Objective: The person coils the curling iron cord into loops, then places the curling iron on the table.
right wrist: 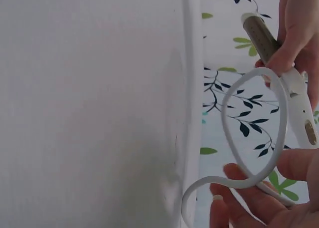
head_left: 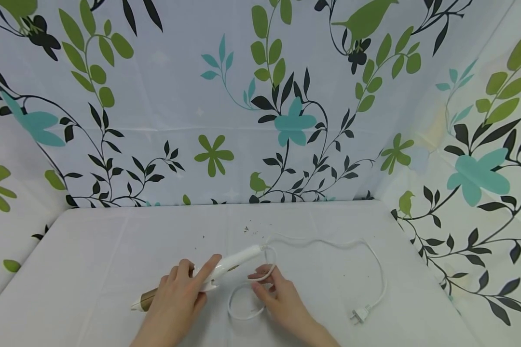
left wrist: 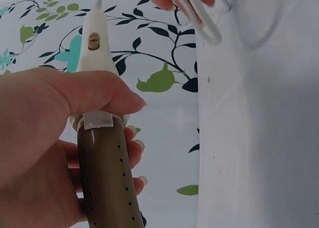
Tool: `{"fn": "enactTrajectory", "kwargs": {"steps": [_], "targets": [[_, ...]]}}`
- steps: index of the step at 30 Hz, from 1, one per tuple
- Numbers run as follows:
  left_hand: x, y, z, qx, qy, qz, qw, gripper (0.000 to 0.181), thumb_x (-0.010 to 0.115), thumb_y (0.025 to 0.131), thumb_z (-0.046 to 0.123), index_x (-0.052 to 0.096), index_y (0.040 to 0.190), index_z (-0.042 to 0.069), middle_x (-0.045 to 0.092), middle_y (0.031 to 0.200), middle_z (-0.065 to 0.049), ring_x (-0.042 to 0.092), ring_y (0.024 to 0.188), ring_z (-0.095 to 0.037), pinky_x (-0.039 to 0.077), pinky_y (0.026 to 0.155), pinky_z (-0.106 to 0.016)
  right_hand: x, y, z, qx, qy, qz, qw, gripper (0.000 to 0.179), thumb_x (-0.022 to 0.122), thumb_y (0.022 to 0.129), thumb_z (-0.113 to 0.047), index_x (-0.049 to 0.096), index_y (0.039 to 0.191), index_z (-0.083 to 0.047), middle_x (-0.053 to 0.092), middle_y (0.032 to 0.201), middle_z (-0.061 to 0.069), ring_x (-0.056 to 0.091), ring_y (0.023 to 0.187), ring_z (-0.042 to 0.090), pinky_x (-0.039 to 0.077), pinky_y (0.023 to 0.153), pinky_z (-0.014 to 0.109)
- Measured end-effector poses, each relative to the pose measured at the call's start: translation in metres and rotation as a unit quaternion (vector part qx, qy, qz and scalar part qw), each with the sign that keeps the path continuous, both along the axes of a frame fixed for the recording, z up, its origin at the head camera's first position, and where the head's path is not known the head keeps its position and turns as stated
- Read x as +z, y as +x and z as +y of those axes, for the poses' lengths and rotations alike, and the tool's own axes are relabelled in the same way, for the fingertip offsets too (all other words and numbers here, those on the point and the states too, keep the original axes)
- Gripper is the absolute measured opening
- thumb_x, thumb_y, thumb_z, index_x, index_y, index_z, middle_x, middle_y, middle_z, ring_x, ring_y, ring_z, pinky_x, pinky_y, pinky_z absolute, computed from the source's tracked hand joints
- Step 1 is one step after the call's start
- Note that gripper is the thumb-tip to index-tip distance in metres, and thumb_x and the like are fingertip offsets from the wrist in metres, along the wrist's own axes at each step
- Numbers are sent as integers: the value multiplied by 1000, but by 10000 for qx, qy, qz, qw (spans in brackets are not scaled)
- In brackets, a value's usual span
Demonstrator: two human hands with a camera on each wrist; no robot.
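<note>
A white curling iron [head_left: 242, 256] with a perforated gold-brown barrel [left wrist: 107, 173] lies slantwise above the table in the head view. My left hand [head_left: 173, 295] grips it where barrel and handle meet, thumb across the top in the left wrist view. A sliding switch [left wrist: 93, 41] shows on the handle. My right hand [head_left: 286, 301] holds the white power cord [head_left: 383, 274] near the handle end, between thumb and fingers. The cord forms a loop [right wrist: 225, 119] above the right fingers. Its far stretch runs right over the table to a two-pin plug [head_left: 361, 314].
The white table [head_left: 113, 250] carries several small dark specks [head_left: 246, 229] towards its back. Behind it and along the sides hangs a cloth [head_left: 165, 96] printed with leaves, birds and flowers.
</note>
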State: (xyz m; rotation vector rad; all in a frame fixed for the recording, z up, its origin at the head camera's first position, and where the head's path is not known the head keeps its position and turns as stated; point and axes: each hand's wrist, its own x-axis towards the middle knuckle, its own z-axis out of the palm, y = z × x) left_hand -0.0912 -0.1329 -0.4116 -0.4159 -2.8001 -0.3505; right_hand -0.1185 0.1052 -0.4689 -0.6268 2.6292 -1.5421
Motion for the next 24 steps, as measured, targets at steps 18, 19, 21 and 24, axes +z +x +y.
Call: {"fn": "enactTrajectory", "kwargs": {"steps": [18, 19, 21, 24], "targets": [[2, 2, 4, -412, -29, 647, 9971, 88, 90, 68, 15, 50, 143, 35, 52, 97, -2, 51, 77, -15, 43, 65, -34, -1, 11, -20, 789, -2717, -1132, 9524, 23, 37, 108, -11, 41, 117, 10, 61, 124, 30, 64, 119, 21, 51, 100, 33], [2, 2, 4, -427, -19, 663, 9969, 88, 90, 68, 15, 50, 143, 34, 53, 98, -2, 52, 77, -15, 44, 65, -35, -1, 11, -20, 826, -2768, -1120, 9508, 25, 37, 108, -11, 40, 118, 12, 62, 121, 33, 65, 116, 20, 52, 99, 33], [3, 1, 5, -434, 10, 673, 9968, 86, 90, 68, 15, 50, 143, 27, 54, 99, -2, 54, 80, -17, 46, 67, -36, 0, 12, -20, 832, -2831, -1236, 9474, 29, 37, 108, -12, 38, 121, 15, 62, 116, 37, 68, 108, 17, 54, 95, 33], [4, 1, 6, -381, 32, 643, 9972, 80, 91, 68, 14, 52, 138, 17, 56, 101, -3, 57, 83, -20, 48, 70, -38, 2, 13, -19, 850, -2809, -1582, 9428, 35, 40, 108, -14, 38, 125, 16, 60, 107, 43, 72, 95, 12, 56, 88, 31]]}}
